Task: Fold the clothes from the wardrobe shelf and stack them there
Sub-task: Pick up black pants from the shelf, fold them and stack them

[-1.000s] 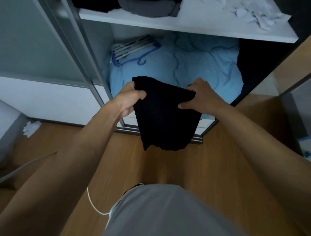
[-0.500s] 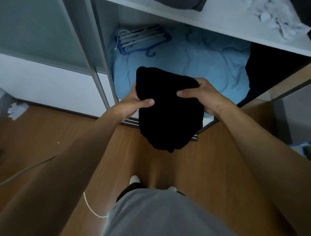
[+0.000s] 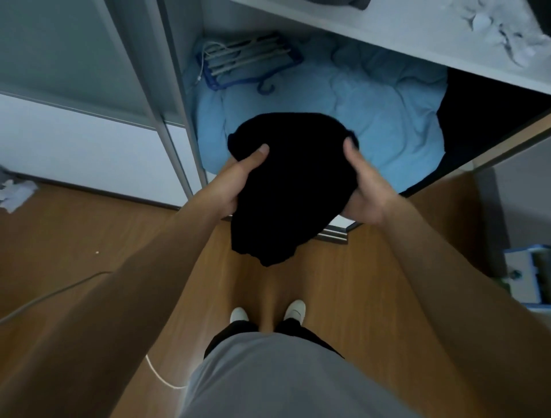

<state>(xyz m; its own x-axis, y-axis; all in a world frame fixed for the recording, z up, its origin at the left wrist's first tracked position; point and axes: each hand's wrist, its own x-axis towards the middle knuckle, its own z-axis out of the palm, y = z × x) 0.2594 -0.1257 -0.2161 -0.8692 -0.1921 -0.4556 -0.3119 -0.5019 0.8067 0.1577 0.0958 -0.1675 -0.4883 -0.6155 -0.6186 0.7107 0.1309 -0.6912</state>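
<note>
A black garment [image 3: 290, 185], folded into a thick bundle, hangs in the air in front of the open wardrobe. My left hand [image 3: 235, 182] grips its left side with the thumb on top. On the other side my right hand [image 3: 365, 191] holds the bundle from below, thumb pressed on the upper edge. The white wardrobe shelf [image 3: 387, 32] runs across the top of the view. A crumpled white cloth [image 3: 501, 38] lies on it at the right, and a dark grey garment [image 3: 340, 2] shows at the top edge.
A light blue duvet [image 3: 372, 101] fills the wardrobe bottom, with blue hangers [image 3: 247, 65] on it and dark clothing [image 3: 483, 119] at the right. A sliding door [image 3: 74, 59] stands left. A white cable [image 3: 162, 377] crosses the wooden floor [image 3: 119, 238]; a box [image 3: 527, 277] sits right.
Both hands turned the black garment from hanging down to a flatter folded bundle and shifted to hold it from its sides. The view tilted down, showing my feet.
</note>
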